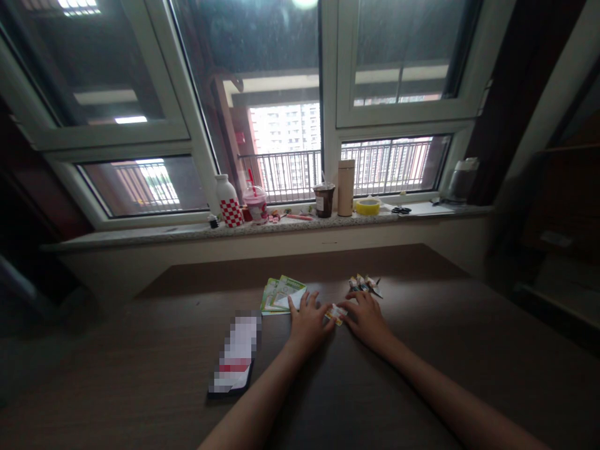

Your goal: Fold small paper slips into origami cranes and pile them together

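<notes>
Between my two hands a small white, yellow and orange folded paper piece (336, 314) lies on the table. My left hand (307, 322) has its thumb and index finger at the piece's left edge, while its other fingers spread toward the green-and-white cards (281, 294). From the other side, my right hand (368, 320) pinches the right edge with thumb and index finger; its remaining fingers bend over the tabletop. Just beyond the right hand lie several small folded paper pieces (365, 285) in a cluster. Fine details of the held piece are too small to make out.
A phone (234, 356) with a blurred screen lies left of my left forearm on the brown table (140, 356). Along the windowsill (187, 234) stand a checkered bottle (229, 203), a pink drink cup (255, 203), a dark drink cup (324, 200), a tan flask (345, 187), yellow tape (367, 207) and scissors (401, 210).
</notes>
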The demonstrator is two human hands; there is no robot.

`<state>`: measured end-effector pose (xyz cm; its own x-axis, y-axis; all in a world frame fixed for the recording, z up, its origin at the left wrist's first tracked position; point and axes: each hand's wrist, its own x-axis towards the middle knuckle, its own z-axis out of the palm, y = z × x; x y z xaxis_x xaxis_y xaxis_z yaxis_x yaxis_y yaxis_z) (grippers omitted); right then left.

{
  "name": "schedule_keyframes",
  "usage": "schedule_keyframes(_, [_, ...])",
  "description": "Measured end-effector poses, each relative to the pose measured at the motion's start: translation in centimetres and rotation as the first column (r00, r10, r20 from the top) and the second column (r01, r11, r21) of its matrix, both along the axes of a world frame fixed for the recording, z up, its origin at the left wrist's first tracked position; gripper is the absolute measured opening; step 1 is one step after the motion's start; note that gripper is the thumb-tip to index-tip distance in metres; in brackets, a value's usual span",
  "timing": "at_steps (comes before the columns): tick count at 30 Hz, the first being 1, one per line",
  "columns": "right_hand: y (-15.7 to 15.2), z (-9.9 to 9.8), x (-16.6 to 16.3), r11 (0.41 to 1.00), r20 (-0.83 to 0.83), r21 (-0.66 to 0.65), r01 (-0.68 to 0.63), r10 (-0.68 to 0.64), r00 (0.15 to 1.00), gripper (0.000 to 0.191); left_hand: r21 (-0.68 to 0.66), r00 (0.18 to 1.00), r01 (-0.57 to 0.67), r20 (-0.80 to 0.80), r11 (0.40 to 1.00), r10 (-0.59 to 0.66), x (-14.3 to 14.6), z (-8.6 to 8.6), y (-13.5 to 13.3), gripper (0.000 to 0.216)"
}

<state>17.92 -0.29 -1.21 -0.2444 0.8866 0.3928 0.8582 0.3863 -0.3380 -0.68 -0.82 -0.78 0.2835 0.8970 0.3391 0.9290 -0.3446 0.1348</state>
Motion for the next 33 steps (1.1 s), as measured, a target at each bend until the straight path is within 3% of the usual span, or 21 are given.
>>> schedule_keyframes(9, [0.3,-0.5,-0.1,0.999,0.04,-0.038,0.009,-0.007,0.999,0.029,-0.042,1.0,0.007,0.001,0.999,-0.007,-0.3,0.3,0.4,0.04])
schedule_keyframes(20, [-0.1,0.2,-0.2,0.996,0.049,-0.057,0.068,-0.065,0.997,0.028,0.117,0.997,0.076,0.009,0.99,-0.078,-0.2,1.3,-0.3,0.027])
schedule_keyframes(33, [0.0,0.2,-0.2,0.995,0.007,-0.069,0.078,-0.078,0.997,0.027,0.162,0.987,0.154,0.015,0.975,-0.158,-0.9,1.6,-0.5,0.015])
